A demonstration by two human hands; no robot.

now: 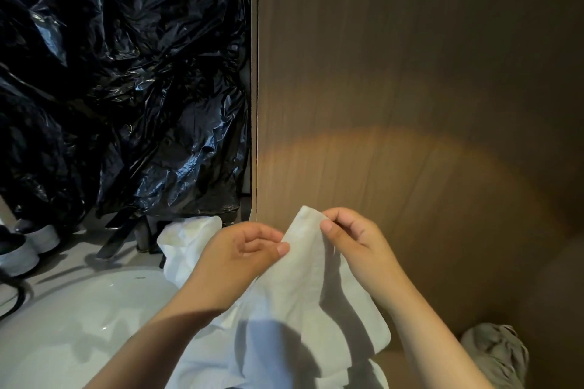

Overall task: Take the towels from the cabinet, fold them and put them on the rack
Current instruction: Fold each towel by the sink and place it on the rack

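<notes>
A white towel (303, 287) hangs in front of me, held up by one raised corner near the bottom centre. My left hand (243, 249) pinches the towel's left edge between thumb and curled fingers. My right hand (350, 234) pinches the top corner from the right. The cloth drapes down between my forearms and bunches over my lap. More white cloth (186, 240) lies crumpled just beyond my left hand. The wooden cabinet panel (410, 88) stands closely behind the towel. No rack is in view.
Crinkled black plastic sheeting (120, 73) fills the upper left. A white rounded basin (79, 319) sits at lower left. Pale shoes (28, 246) stand by the left edge. A grey bundle of cloth (496, 354) lies at lower right.
</notes>
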